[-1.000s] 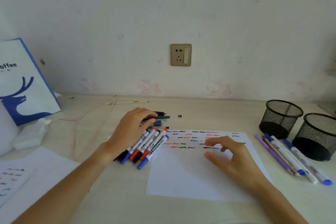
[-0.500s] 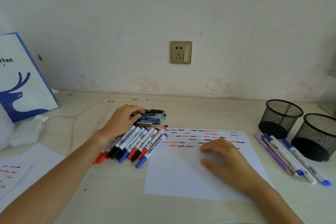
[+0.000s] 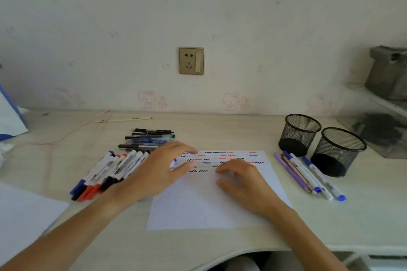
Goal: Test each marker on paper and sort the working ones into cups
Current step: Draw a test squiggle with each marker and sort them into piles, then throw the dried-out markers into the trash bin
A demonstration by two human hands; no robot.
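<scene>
**Fingers spread over the test sheet, markers waiting on both sides**

Fingers (image 3: 187,149) of the left hand (image 3: 158,171) are stretched out and loose, reaching across the top left corner of the paper (image 3: 211,204) — a blue marker tip (image 3: 174,161) peeks out just beneath them, though whether the hand actually grips that marker cannot be told from here. Over on the other side, the right hand (image 3: 244,185) lies on the sheet with its fingers gently bent and slightly apart, fingertips down on the page, holding nothing.

Rows of red, blue and black squiggles (image 3: 222,158) run across the upper part of the paper, right ahead of both hands. Left of the sheet, a fan of white-barrelled markers (image 3: 105,174) with blue, red and black caps lies on the desk (image 3: 220,134), partly covered by the left wrist. Behind them sits a small stack of dark pens (image 3: 149,138), lying crosswise.

To the right of the paper — a second bunch of pens and markers (image 3: 308,174), purple and blue-capped, laid side by side. Just beyond those stand two black mesh cups (image 3: 319,143), upright and touching or nearly so.

On the wall, a brass-coloured socket (image 3: 191,60).
</scene>
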